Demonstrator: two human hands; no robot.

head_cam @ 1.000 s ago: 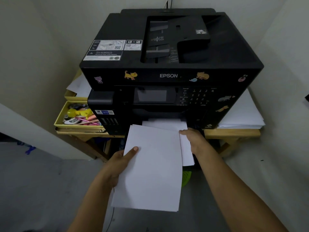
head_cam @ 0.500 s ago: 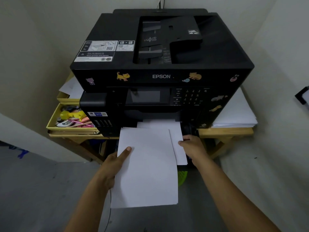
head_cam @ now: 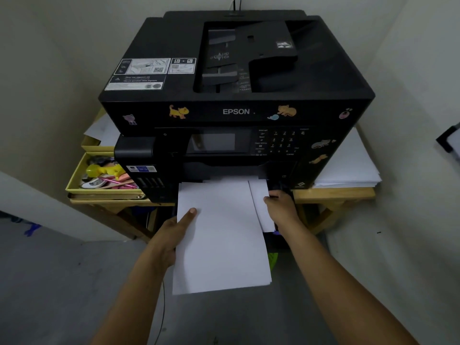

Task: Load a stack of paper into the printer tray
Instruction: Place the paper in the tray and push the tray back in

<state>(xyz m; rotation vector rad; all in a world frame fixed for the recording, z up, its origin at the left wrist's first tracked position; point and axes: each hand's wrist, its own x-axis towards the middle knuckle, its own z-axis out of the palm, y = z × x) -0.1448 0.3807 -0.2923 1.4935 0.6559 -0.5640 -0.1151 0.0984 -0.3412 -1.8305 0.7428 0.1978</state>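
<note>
Head view: paper stack (head_cam: 221,235) at the mouth of the black printer (head_cam: 236,100).
Left hand (head_cam: 171,235) gripping the stack's left edge, thumb on top; right hand (head_cam: 282,207) pinching the lower sheets (head_cam: 261,205) at their right edge.

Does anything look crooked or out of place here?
Yes. The paper stack in the left hand lies skewed against the sheets already in the printer tray, at the right hand.
</note>
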